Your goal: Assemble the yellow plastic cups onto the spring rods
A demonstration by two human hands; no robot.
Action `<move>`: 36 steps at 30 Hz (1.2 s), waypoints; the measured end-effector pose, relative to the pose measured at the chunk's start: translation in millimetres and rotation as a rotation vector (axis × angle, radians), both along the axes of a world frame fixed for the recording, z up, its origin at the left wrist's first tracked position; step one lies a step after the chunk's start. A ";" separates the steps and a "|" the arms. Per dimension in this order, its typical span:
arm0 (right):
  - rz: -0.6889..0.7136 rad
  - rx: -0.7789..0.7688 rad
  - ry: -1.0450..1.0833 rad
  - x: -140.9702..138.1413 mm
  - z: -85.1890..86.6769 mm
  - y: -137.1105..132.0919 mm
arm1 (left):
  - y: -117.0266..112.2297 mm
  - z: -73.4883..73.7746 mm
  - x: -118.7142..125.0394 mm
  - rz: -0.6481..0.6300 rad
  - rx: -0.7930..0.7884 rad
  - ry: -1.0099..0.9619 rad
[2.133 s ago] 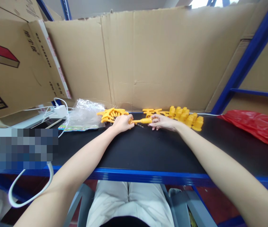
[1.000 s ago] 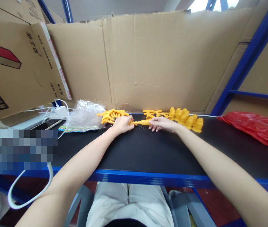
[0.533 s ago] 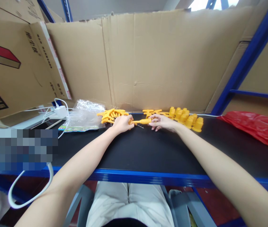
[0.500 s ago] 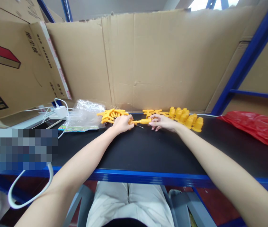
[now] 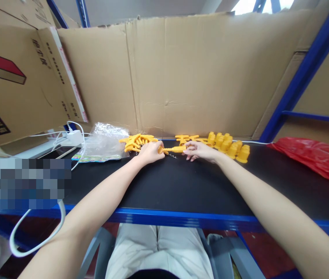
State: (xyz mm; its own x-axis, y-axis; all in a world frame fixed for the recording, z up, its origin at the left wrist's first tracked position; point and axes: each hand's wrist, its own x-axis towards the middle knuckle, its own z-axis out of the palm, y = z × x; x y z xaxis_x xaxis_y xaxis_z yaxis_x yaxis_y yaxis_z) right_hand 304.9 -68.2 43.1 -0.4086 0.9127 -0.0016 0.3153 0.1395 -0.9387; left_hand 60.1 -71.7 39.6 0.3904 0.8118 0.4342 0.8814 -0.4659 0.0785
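Note:
A yellow plastic corkscrew (image 5: pixel 177 149) lies level between my two hands, just above the black tabletop. My left hand (image 5: pixel 151 151) is closed round its left end, near a threaded-looking stem. At the wider right end, the fingers of my right hand (image 5: pixel 197 150) are closed on the yellow body. Close beside my left hand is a pile of yellow T-shaped handles (image 5: pixel 137 140), partly hidden by it. A thin metal spiral (image 5: pixel 172 156) shows below the corkscrew. Behind my right hand are more yellow T-shaped pieces (image 5: pixel 183 138), and to its right several yellow caps (image 5: pixel 225 143) stand grouped.
Clear plastic bags (image 5: pixel 103 141) lie left of the pile, near a white charger (image 5: pixel 74 137) with cables. A red plastic bag (image 5: pixel 312 157) is at the right. Cardboard (image 5: pixel 196 77) walls the back; a blue rail (image 5: pixel 182 217) edges the table (image 5: pixel 182 186).
Both hands stay nearly in place on the corkscrew. The fingers of my left hand have shifted slightly around its end.

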 end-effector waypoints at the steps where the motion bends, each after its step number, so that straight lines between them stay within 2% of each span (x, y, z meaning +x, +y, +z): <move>1: 0.000 0.003 -0.005 0.0 -0.1 0.0 | -0.2 -0.2 0.3 0.004 0.000 0.001; 13: -0.025 0.003 -0.054 -2.1 2.6 -3.0 | -3.6 0.6 2.0 0.020 0.002 0.019; 24: 0.009 0.017 -0.097 -4.1 -0.9 1.3 | -6.1 3.1 3.8 0.039 -0.022 0.025; 36: 0.043 0.020 -0.034 2.7 -6.9 8.3 | -3.2 1.7 4.6 0.037 -0.024 0.029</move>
State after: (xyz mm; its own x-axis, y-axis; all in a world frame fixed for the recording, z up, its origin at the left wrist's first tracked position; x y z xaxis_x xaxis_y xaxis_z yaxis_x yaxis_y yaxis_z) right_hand 307.7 -59.9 36.3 -0.4479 0.8941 0.0020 0.3405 0.1727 -0.9242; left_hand 64.7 -74.9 41.3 0.3726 0.8356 0.4036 0.8998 -0.4316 0.0630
